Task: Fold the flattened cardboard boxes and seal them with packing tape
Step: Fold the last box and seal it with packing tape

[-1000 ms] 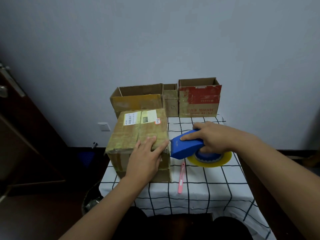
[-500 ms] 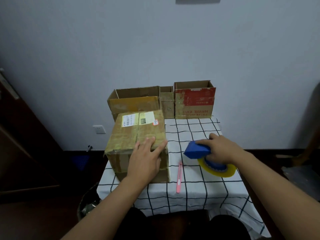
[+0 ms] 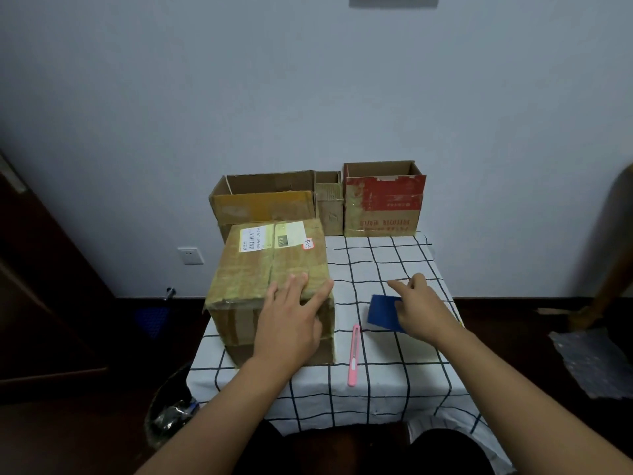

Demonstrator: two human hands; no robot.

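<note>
A closed, taped cardboard box (image 3: 267,269) with shipping labels stands on the left side of the checked table (image 3: 394,262). My left hand (image 3: 291,323) rests flat on the box's top near its front right corner, fingers straight. The blue tape dispenser (image 3: 382,311) lies on the cloth to the right of the box, its roll hidden under my right hand (image 3: 421,313). That hand hovers over the dispenser with fingers spread and loosely extended, the thumb at its blue body, not gripping it.
A pink utility knife (image 3: 354,354) lies between the box and the dispenser. At the back stand a wide open box (image 3: 263,204), a narrow one (image 3: 329,207) and a red-printed one (image 3: 383,204). A bin (image 3: 168,413) sits on the floor at left, bubble wrap (image 3: 596,361) at right.
My right hand carried the dispenser away from the box, set it down on the cloth and opened its fingers. My left hand stayed on the box top.
</note>
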